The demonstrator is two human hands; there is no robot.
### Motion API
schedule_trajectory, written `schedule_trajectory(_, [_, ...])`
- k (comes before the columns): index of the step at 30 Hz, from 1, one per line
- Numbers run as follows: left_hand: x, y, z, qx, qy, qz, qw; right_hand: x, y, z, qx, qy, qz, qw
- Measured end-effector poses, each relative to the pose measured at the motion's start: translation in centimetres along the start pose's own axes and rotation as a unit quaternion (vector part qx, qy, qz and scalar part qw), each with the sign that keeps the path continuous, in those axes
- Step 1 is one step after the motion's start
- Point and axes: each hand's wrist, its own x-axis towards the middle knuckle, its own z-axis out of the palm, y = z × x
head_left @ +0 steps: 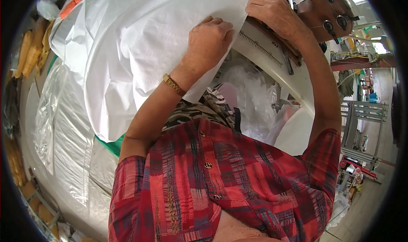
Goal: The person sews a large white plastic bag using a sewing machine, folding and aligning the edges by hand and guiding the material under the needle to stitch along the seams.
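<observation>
White fabric [140,42], woven with a fine grid texture, lies bunched in broad folds across the sewing table [272,65]. The left hand [208,42] presses flat on its edge, fingers extended and close together. The right hand [272,10] rests fingers-down just beside the sewing machine [327,12].

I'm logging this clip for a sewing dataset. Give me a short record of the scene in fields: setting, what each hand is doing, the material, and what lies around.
setting: sewing station, seen from above
left hand: flat on the white fabric, pressing near its edge; gold bracelet on the wrist
right hand: resting on the fabric edge by the sewing machine
table: white, with a ruler scale along it
around: clear plastic sheets to the left, metal rack to the right
clothing: red plaid shirt
</observation>
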Motion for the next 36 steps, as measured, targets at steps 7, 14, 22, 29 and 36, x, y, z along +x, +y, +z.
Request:
schedule_trajectory(7, [0.0,1.6,0.1,-0.003,-0.01,-0.075,0.997,0.6,-1.0,-1.6,0.017,0.02,-0.01,1.0])
schedule_trajectory(14, [-1.0,0.2,-0.3,-0.127,-0.001,-0.175,0.976,-0.8,0.9,1.6,0.222,0.068,0.068,0.97])
schedule_trajectory(22, [-1.7,-0.2,-0.7,-0.225,0.021,-0.186,0.956,1.7,0.7,1.2,0.176,0.167,-0.037,0.969])
schedule_trajectory(29, [-1.5,0.7,-0.2,-0.202,0.078,-0.117,0.969,1.0,0.1,-0.7,0.167,-0.012,0.176,0.97])
schedule_trajectory(36, [-1.6,0.9,0.1,-0.184,0.111,-0.117,0.97,0.9,-0.5,-1.3,0.144,-0.013,0.158,0.977])
